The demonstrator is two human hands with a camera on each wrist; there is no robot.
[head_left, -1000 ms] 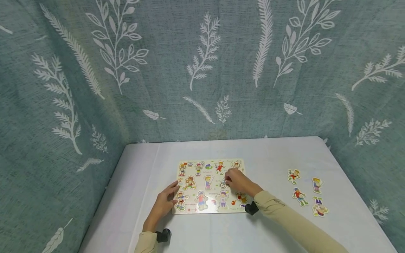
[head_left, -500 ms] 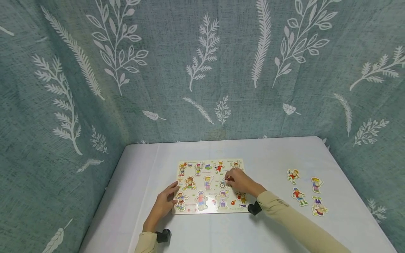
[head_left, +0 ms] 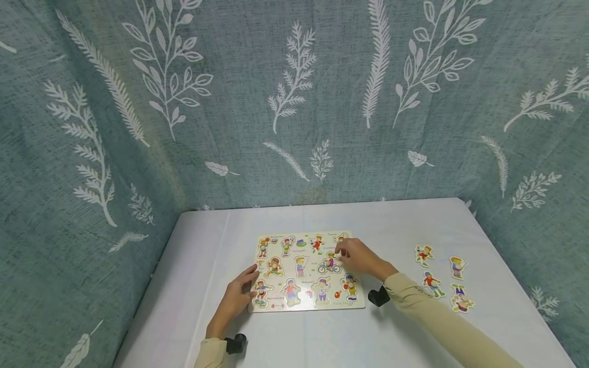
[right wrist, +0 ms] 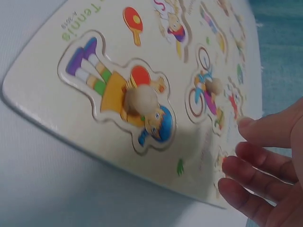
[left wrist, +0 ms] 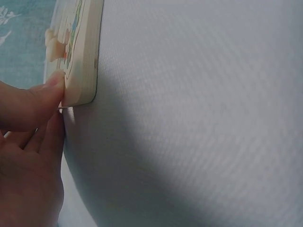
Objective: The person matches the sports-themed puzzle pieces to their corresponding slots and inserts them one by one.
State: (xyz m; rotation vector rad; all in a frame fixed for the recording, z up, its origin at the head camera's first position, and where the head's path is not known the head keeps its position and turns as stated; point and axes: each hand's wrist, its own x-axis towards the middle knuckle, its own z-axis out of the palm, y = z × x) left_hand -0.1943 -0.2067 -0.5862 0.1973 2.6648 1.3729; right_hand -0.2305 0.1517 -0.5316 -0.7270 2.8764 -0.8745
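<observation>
A peg puzzle board printed with sports figures lies on the white table. My left hand rests at its left edge, the thumb near the front corner. In the left wrist view the thumb touches the board's edge beside a wooden knob. Over the right edge hovers my right hand, fingers loosely bent and holding nothing. The knobbed cyclist piece lies in its recess, just beyond the right fingertips. Closer to the right wrist camera is the table tennis piece with its round knob, seated in the board.
Several loose puzzle pieces lie to the right, among them a footballer, a figure with a club, a figure in a red shirt and an upside-down figure. Patterned green cloth hangs behind the table.
My right hand has let go of the cyclist piece and moved right, so the whole cyclist and the table tennis piece now show. The left hand stays at the board's edge.
</observation>
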